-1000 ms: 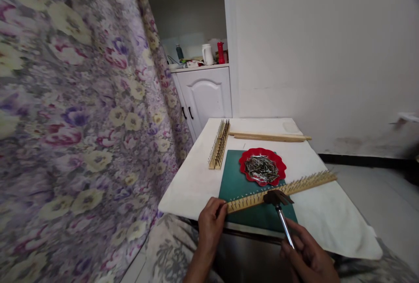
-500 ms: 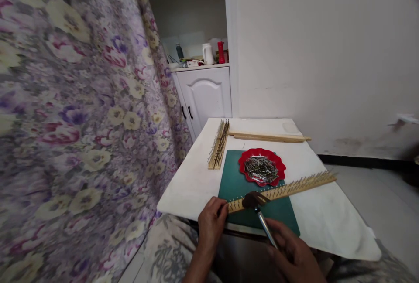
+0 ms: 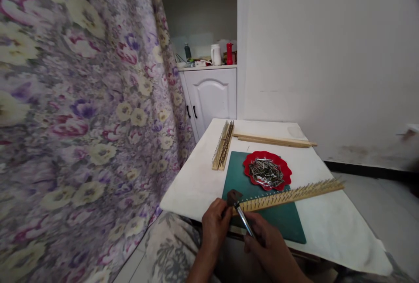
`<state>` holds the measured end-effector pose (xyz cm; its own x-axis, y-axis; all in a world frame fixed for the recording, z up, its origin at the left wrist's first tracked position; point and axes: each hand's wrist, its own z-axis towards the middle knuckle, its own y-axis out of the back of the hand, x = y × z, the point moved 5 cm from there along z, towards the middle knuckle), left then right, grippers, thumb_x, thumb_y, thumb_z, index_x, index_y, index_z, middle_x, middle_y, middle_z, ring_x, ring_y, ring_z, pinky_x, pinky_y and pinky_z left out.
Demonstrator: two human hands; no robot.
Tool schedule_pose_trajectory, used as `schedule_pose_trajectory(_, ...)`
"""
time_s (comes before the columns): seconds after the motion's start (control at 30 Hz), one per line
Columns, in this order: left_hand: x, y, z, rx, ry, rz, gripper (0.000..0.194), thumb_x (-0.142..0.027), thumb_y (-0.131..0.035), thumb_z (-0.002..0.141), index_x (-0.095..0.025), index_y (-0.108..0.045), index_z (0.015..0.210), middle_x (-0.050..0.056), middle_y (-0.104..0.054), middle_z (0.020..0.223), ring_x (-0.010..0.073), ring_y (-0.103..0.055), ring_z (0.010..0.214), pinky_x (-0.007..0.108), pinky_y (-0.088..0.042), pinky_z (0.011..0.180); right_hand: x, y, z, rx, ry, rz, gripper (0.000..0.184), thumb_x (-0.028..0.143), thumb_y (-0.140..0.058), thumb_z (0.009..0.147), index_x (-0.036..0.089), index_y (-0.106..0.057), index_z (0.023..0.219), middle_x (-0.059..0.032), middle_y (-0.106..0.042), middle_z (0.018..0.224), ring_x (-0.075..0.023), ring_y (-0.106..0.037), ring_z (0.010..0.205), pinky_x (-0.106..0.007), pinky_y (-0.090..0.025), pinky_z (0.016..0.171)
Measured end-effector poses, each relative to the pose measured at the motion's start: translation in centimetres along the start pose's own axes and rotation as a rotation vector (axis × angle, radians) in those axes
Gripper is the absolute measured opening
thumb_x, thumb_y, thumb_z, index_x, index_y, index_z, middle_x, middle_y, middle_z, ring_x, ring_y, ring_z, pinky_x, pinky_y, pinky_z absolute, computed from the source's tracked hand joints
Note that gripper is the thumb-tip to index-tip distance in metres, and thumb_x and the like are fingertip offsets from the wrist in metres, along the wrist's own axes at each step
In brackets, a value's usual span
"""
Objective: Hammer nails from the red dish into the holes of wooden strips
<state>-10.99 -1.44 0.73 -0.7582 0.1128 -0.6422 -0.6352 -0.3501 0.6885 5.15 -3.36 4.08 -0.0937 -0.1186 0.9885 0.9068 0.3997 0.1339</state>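
Head view: your right hand (image 3: 267,244) grips the hammer (image 3: 243,218), left hand (image 3: 214,224) pinches the strip (image 3: 288,198) end; strike square, clear of left.

The hammer (image 3: 242,216) has a dark head and a shiny metal shaft, and slants up and leftward from the right hand (image 3: 270,243) gripping it; its head is just beside the left hand's (image 3: 214,224) fingers, at the strip's near end. The long, pale wooden strip (image 3: 284,198), studded with rows of standing nails, runs from the left hand's fingertips to well beyond the right hand.
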Motion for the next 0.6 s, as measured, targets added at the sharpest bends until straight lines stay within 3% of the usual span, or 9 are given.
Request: schedule_pose_trajectory(0.6,0.56,-0.16,0.08,-0.027,-0.013,0.024,0.018,-0.019,-0.048,0.081,-0.019,-0.055,0.064,0.0,-0.055,0.068,0.0143,-0.054,0.069,0.022,-0.038,0.061,-0.29,-0.1,0.09,-0.012,0.041,-0.135,0.044,0.011,-0.054,0.074,0.019,-0.059,0.117,-0.0004,-0.069,0.07,-0.023,-0.063,0.065,-0.032,-0.049,0.066)
